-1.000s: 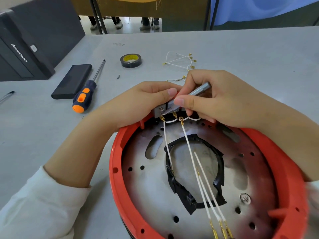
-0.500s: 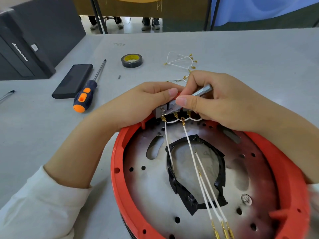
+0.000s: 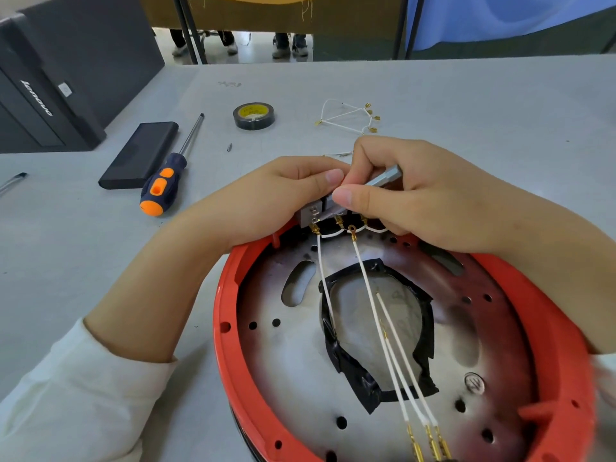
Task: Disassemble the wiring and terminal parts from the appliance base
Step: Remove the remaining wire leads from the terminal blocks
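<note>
The round red appliance base [image 3: 226,328] lies in front of me, its metal plate [image 3: 300,368] facing up with black tape around a central opening. At its far rim my left hand [image 3: 266,201] holds a small grey terminal block [image 3: 311,213] with brass terminals [image 3: 351,230] and short white jumper wires. My right hand [image 3: 430,198] grips a short metal bit [image 3: 383,176], its tip lying against the block. Several white wires [image 3: 376,315] run from the block across the plate to brass connectors at the near edge.
On the grey table behind the base lie an orange-and-black screwdriver [image 3: 163,181], a flat black case [image 3: 140,153], a roll of black tape [image 3: 254,115], a small loose screw [image 3: 229,147] and a bundle of removed white wires [image 3: 350,118]. A black computer case [image 3: 50,95] stands far left.
Both hands stay at the terminal block; the view has shifted slightly. No wire has visibly come free.
</note>
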Demonstrator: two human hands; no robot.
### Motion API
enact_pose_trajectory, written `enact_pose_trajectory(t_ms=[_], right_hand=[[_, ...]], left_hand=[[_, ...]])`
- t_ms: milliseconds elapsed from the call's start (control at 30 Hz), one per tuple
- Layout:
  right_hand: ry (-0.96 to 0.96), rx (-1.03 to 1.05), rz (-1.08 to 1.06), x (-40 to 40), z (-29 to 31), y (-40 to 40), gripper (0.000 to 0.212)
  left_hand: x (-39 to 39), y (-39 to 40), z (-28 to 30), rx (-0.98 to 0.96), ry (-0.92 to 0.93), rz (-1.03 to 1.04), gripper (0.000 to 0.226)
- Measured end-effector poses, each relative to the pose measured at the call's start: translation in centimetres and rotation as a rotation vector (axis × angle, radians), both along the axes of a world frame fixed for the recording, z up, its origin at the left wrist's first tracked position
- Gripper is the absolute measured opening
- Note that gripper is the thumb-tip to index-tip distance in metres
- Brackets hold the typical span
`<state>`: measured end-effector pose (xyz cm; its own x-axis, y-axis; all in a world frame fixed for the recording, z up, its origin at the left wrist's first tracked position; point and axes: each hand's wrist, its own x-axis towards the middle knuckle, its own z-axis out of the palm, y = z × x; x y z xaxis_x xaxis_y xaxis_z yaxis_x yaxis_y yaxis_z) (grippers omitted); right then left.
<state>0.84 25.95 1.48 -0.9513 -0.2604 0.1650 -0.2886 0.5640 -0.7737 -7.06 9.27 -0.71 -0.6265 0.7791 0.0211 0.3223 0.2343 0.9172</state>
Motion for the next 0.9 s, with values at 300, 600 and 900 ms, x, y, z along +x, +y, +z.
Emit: enact_pose_trajectory(t_ms=[300,600,900], right_hand=[[0.039,0.121,-0.017,-0.4,0.9,-1.0,0.031],[-0.134,-0.007,-0.225,-3.3,1.8,-2.2,0.048],[-0.168,0.271,-0.287,-5.7,2.8,-4.2,0.041]], left_hand=[[0.1,-0.1,-0.1,0.024,0.003,-0.021,0.026],[-0.1,0.0,-0.4,0.046,-0.032,0.004,0.024],[0.1,0.0,-0.3,0.047,0.002,0.107,0.044]])
